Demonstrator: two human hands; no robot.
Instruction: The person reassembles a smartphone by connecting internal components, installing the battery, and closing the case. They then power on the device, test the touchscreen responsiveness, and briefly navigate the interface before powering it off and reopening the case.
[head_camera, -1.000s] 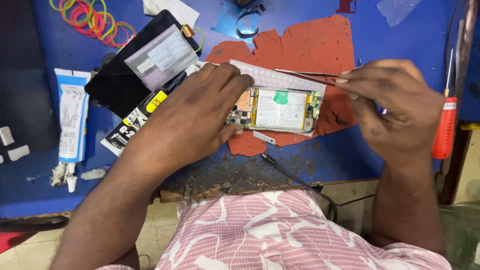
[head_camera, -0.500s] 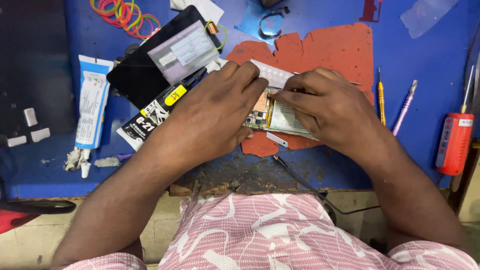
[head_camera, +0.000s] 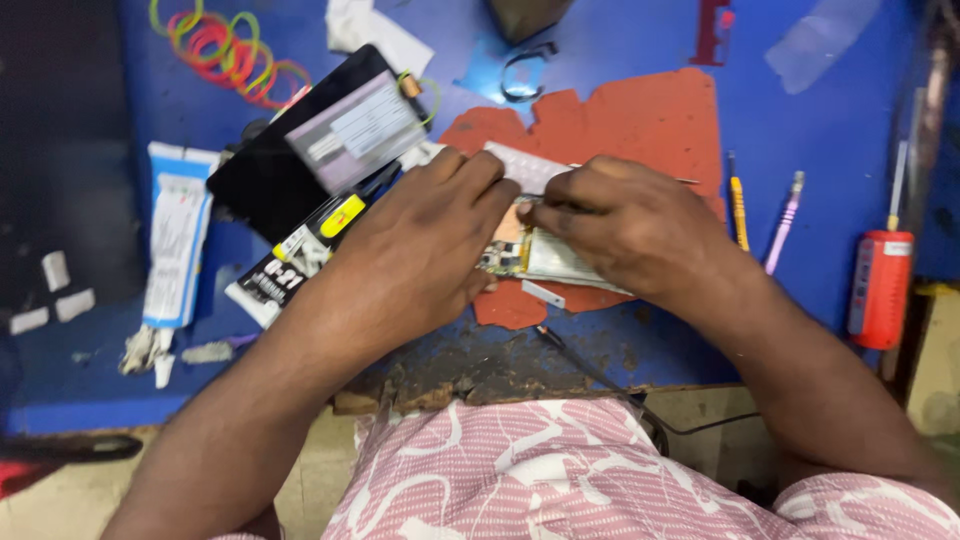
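An opened phone (head_camera: 560, 262) with its circuit board and battery showing lies on a torn red mat (head_camera: 640, 120). My left hand (head_camera: 420, 250) grips the phone's left end, fingers curled over its top edge. Over the phone's middle, my right hand (head_camera: 630, 225) is closed around thin metal tweezers (head_camera: 685, 181); their back end sticks out to the right, and the tips are hidden under my fingers. The two hands nearly touch above the board.
A black phone panel (head_camera: 270, 180), a black glue tube (head_camera: 300, 250) and a white box (head_camera: 175, 240) lie to the left. Coloured rubber bands (head_camera: 225, 50) sit at the back. To the right are a yellow tool (head_camera: 738, 210), a pink tool (head_camera: 782, 225) and a red screwdriver (head_camera: 880, 280).
My right hand has come left and down with the tweezers, from right of the phone to directly over it. My left hand has stayed on the phone.
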